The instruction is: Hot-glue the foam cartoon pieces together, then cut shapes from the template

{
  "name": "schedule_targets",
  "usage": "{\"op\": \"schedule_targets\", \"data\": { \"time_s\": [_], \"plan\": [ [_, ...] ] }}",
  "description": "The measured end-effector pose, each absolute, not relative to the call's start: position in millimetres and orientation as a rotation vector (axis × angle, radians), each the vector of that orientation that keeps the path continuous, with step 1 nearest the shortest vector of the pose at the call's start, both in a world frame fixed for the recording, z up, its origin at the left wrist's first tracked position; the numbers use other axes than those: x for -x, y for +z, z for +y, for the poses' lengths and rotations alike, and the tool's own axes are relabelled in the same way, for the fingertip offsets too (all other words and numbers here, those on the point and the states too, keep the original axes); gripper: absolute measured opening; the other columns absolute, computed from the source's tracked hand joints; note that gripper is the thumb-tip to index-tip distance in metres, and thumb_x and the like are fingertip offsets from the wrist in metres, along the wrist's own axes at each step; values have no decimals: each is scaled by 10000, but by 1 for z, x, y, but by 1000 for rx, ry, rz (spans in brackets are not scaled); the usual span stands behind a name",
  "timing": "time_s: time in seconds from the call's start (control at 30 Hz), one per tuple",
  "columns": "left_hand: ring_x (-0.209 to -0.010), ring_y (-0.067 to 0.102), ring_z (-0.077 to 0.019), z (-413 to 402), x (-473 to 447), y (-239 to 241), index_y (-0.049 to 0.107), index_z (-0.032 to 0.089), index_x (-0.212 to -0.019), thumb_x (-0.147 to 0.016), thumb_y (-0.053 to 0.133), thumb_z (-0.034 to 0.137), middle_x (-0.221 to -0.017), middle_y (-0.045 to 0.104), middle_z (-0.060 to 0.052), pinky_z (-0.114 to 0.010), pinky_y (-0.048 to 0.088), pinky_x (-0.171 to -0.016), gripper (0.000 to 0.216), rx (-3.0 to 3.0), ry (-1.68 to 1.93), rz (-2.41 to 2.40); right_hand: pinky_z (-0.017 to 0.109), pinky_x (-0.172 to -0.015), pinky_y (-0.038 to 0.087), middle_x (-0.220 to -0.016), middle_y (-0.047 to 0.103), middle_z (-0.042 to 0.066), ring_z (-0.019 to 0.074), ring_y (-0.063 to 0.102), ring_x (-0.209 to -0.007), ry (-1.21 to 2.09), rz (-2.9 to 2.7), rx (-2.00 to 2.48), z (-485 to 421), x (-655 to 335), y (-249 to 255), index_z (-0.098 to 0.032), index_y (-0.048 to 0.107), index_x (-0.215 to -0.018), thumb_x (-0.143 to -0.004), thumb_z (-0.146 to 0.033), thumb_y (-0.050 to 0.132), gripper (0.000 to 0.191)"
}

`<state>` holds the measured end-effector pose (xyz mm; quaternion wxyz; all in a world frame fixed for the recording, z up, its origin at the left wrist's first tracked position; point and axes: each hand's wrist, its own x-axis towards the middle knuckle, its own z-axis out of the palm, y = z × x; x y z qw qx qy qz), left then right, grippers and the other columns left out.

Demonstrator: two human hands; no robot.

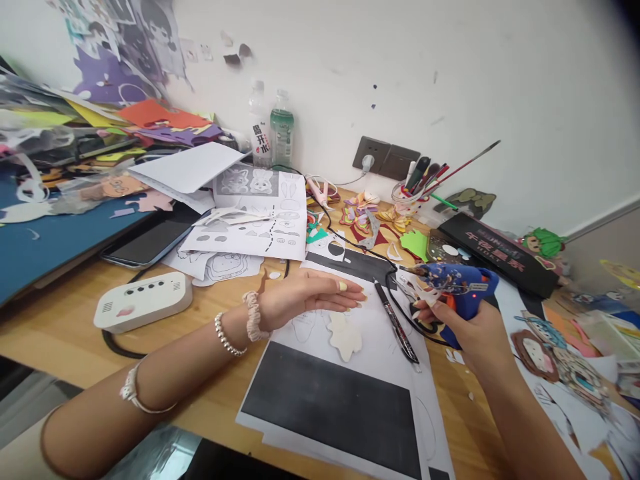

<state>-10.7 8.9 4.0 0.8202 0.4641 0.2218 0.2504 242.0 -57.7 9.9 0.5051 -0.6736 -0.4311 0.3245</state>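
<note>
My left hand (pixel 310 297) hovers over the white paper sheets, palm turned sideways and fingers stretched out, with nothing visible in it. Just below its fingers lies a cream cut-out shape (pixel 344 337) with a wavy edge. On the right, my right hand (pixel 463 327) is wrapped round a blue hot glue gun (pixel 473 291), its nozzle pointing left and a small red light glowing on its side. A pale piece near the nozzle overlaps my fingertips; I cannot tell whether they touch it. Between my hands a black marker pen (pixel 397 323) rests on the paper.
A black rectangle (pixel 330 407) covers the front sheet. Printed sheets (pixel 250 220), a phone (pixel 153 237) and a white power strip (pixel 143 303) are on the left. Behind stand two bottles (pixel 283 133), a pen cup (pixel 410 197) and a long black box (pixel 495 253). A black cord crosses the desk.
</note>
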Motion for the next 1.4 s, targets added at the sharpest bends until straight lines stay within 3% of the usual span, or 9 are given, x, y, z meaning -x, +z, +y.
{"op": "schedule_targets", "data": {
  "time_s": [0.33, 0.53, 0.7, 1.27, 1.4],
  "plan": [
    [-902, 616, -133, 7, 10, 3, 660, 146, -932, -767, 588, 242, -982, 665, -75, -205, 474, -820, 204, -999, 526, 471, 232, -537, 538, -572, 647, 49, 213, 651, -633, 794, -1057, 1633, -57, -246, 7, -131, 571, -720, -566, -346, 714, 301],
    [-829, 622, -105, 7, 8, 4, 670, 160, -874, -735, 624, 252, -920, 682, -48, -207, 468, -800, 173, -989, 537, 520, 194, -522, 526, -589, 650, 32, 156, 637, -558, 743, -1055, 1597, -59, -239, 9, -138, 559, -722, -607, -304, 681, 236],
    [-697, 591, -64, 8, 8, 7, 640, 132, -710, -713, 640, 233, -779, 675, -19, -210, 442, -750, 101, -967, 568, 588, 175, -525, 523, -613, 656, 24, 133, 629, -547, 731, -1050, 1594, -59, -236, 9, -142, 558, -703, -599, -291, 682, 220],
    [-499, 299, -70, 3, 7, 13, 384, 155, -537, -807, 439, 299, -525, 352, 48, -234, 244, -513, 311, -1316, 575, 654, 235, -553, 544, -644, 660, 36, 175, 644, -594, 735, -1083, 1651, -59, -240, 9, -153, 568, -725, -600, -337, 688, 252],
    [-479, 306, -61, 3, 8, 14, 389, 148, -497, -809, 449, 375, -498, 352, 51, -229, 258, -511, 390, -1406, 626, 710, 226, -555, 540, -656, 664, 33, 167, 643, -598, 739, -1108, 1673, -58, -244, 8, -159, 566, -708, -597, -344, 690, 249]
  ]
}}
